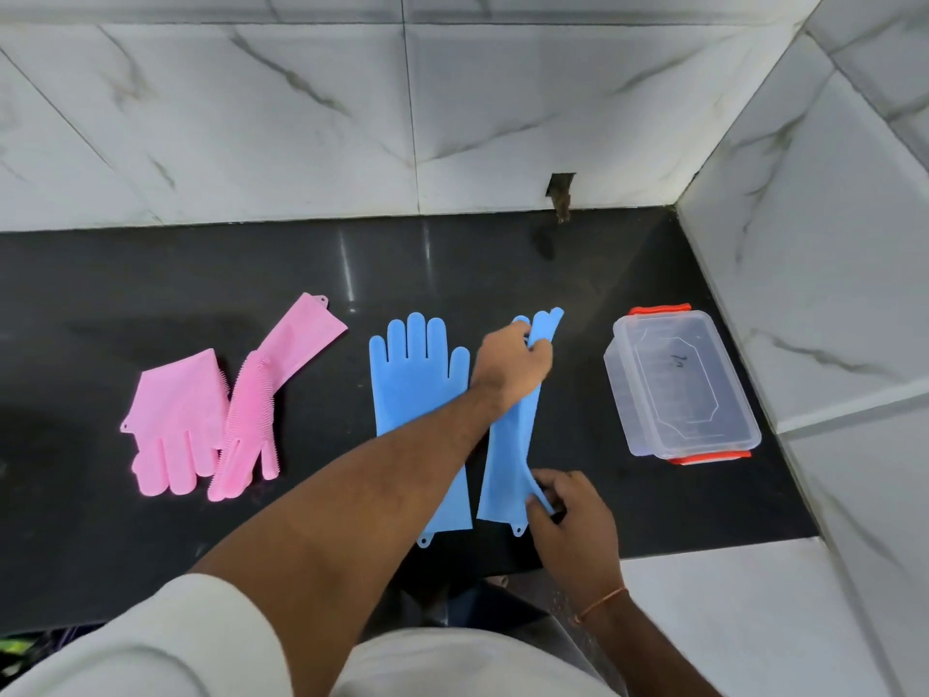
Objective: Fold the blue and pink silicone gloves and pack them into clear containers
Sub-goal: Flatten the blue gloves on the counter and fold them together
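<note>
Two blue silicone gloves lie side by side on the black counter (151,274). The left blue glove (412,379) is flat with its fingers pointing away, and my left forearm crosses its cuff. The right blue glove (513,445) is doubled lengthwise. My left hand (513,364) grips its finger end, and my right hand (568,520) pinches its folded edge near the cuff. Two pink gloves sit at the left: one flat (176,425), one bristle side up (256,410) and crumpled. A clear container (683,389) with orange clips and its lid on stands at the right.
White marble tiled walls rise behind the counter and along its right side (829,294). A small notch with a dark stain (560,196) marks the back wall's base. The counter's front edge runs below the blue gloves' cuffs.
</note>
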A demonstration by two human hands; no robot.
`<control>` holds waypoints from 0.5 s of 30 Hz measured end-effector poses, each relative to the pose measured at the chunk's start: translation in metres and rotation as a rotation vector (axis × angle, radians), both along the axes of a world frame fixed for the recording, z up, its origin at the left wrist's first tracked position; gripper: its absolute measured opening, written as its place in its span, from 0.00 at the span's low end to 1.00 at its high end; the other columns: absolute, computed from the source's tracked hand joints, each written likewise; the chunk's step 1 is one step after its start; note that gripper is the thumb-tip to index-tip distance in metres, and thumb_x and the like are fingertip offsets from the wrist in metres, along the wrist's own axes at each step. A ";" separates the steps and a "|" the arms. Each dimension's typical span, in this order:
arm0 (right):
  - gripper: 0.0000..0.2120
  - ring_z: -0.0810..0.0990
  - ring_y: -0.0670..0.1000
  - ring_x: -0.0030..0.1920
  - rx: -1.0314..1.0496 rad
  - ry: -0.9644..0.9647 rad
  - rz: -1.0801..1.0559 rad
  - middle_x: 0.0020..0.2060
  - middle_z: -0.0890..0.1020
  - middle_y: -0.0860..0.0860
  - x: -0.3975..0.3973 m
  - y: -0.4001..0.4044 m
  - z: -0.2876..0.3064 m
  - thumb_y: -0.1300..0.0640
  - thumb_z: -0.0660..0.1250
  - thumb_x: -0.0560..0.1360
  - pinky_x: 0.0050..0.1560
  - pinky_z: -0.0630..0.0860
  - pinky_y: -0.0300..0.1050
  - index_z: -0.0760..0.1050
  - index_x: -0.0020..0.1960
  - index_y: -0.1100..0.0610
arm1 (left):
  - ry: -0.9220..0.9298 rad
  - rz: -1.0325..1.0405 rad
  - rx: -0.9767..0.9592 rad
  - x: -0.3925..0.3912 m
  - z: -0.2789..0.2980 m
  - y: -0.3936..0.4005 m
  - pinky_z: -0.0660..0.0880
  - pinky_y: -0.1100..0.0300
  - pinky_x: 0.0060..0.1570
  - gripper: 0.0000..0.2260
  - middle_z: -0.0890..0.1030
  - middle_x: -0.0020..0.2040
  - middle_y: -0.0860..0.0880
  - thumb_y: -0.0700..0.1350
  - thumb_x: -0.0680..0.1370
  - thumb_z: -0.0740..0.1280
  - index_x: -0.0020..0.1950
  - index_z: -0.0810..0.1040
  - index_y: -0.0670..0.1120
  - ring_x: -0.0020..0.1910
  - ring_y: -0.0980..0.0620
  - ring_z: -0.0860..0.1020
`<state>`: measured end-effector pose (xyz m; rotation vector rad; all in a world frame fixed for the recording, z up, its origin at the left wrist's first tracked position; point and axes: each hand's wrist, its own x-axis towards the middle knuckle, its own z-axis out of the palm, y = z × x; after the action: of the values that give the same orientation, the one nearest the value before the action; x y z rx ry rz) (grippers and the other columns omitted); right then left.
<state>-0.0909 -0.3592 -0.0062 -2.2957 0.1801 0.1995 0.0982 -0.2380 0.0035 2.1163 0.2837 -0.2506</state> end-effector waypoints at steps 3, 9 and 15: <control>0.13 0.79 0.45 0.46 -0.041 -0.174 0.178 0.46 0.78 0.44 0.000 0.023 0.005 0.61 0.71 0.78 0.47 0.75 0.35 0.86 0.61 0.52 | -0.058 0.069 -0.006 -0.005 0.004 0.049 0.75 0.60 0.37 0.11 0.82 0.40 0.50 0.52 0.82 0.67 0.47 0.80 0.46 0.38 0.53 0.80; 0.17 0.77 0.49 0.47 -0.129 -0.302 0.444 0.47 0.79 0.47 -0.002 0.074 0.004 0.56 0.69 0.77 0.45 0.74 0.39 0.84 0.65 0.53 | 0.020 0.209 0.058 -0.026 -0.009 0.163 0.88 0.43 0.45 0.14 0.84 0.38 0.43 0.48 0.81 0.67 0.42 0.78 0.40 0.41 0.41 0.87; 0.16 0.78 0.51 0.43 -0.235 -0.367 0.609 0.44 0.81 0.49 -0.005 0.102 0.005 0.59 0.71 0.76 0.38 0.77 0.45 0.85 0.63 0.54 | 0.124 0.213 -0.019 -0.041 -0.025 0.198 0.89 0.42 0.47 0.12 0.81 0.42 0.46 0.44 0.83 0.65 0.41 0.72 0.43 0.46 0.41 0.87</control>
<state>-0.0958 -0.2569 -0.0007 -2.5121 -0.7231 0.0611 0.0573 -0.0396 -0.0211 2.0358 0.5736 -0.2573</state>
